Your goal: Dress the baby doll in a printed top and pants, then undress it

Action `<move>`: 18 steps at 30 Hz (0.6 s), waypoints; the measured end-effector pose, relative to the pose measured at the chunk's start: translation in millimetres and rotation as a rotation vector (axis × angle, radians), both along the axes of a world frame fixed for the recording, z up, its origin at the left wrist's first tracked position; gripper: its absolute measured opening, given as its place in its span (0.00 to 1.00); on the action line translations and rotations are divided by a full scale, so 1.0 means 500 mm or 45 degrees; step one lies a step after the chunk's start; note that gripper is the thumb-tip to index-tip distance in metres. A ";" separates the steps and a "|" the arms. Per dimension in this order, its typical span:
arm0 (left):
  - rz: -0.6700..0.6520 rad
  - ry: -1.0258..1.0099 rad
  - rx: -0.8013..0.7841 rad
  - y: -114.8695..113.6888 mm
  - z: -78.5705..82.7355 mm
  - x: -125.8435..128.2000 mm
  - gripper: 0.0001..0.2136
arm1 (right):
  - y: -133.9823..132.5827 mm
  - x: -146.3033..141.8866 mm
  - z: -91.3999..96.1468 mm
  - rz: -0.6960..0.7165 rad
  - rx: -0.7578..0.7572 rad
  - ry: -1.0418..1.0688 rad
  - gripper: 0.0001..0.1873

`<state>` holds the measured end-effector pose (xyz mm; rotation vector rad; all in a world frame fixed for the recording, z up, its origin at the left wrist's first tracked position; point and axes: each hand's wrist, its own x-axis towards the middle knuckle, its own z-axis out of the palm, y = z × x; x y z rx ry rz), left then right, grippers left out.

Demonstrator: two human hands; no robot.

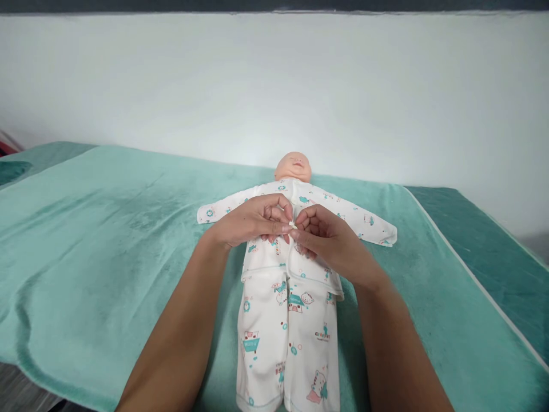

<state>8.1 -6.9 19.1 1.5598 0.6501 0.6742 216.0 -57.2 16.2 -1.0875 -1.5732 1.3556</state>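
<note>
A baby doll [293, 167] lies on its back, its head away from me. It wears a white printed baby shirt [266, 260] with long sleeves spread to both sides, and matching white pants [261, 343]. Over the chest, my left hand [261, 218] pinches the shirt's front edge between thumb and finger. Facing it, my right hand [322, 233] pinches the front edge from the other side, and the fingertips of both hands nearly meet. A small pale bit of the shirt front shows between them; whether it is a button or a snap I cannot make out.
Under the doll spreads a light green blanket [107, 240] with some wrinkles. A darker green cover [476, 246] shows at the right. Behind the doll's head rises a white wall [274, 80]. Grey floor [21, 389] is visible at the lower left.
</note>
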 end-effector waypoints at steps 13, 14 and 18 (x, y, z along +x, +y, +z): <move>-0.080 0.189 -0.053 -0.010 0.012 -0.004 0.10 | -0.001 -0.009 0.009 -0.149 0.007 0.115 0.07; -0.054 0.161 -0.036 -0.009 0.010 -0.004 0.10 | 0.000 -0.009 0.009 -0.150 0.012 0.135 0.07; 0.147 0.029 0.050 -0.005 0.001 0.005 0.11 | 0.003 -0.007 0.004 -0.143 0.039 0.187 0.07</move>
